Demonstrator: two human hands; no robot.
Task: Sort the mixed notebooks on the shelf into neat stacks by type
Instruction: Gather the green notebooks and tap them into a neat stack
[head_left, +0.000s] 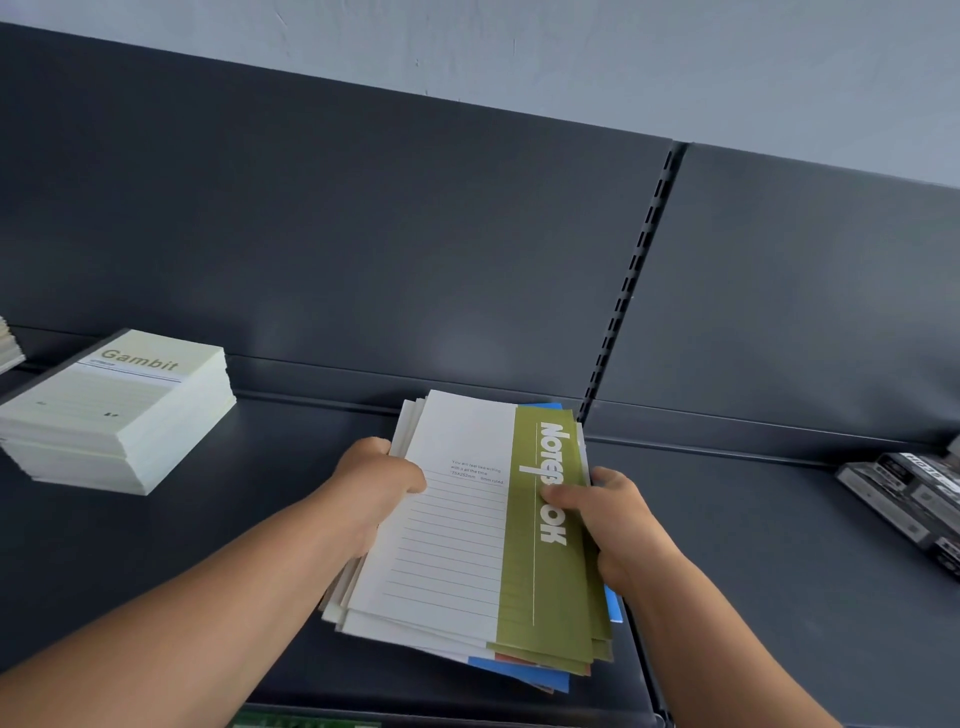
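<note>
We hold a loose stack of notebooks (467, 535) between both hands, low over the middle of the dark grey shelf (218, 530); whether its underside rests on the shelf we cannot tell. The left hand (382, 483) grasps the left edge of the stack, thumb on the top cover. The right hand (597, 512) grasps the right edge, thumb pressed on the green band of the top cover. The stack is uneven: blue and reddish covers project at the lower and right edges.

At the left of the shelf, well apart from the hands, a squared stack of pale cream notebooks (124, 410) lies flat. A further pile of paper (8, 345) is cut off at the far left edge. At the right edge, dark printed boxes (909, 499) lie on the neighbouring shelf section.

The shelf has a dark grey back panel (363, 228), and a slotted upright (631, 280) divides two sections. A pale wall (571, 47) rises above the panel.

The top cover in hand reads "Notebook" in white on the green band, partly hidden by the thumb, with ruled lines and small illegible print. The cream stack reads "Gambit".
</note>
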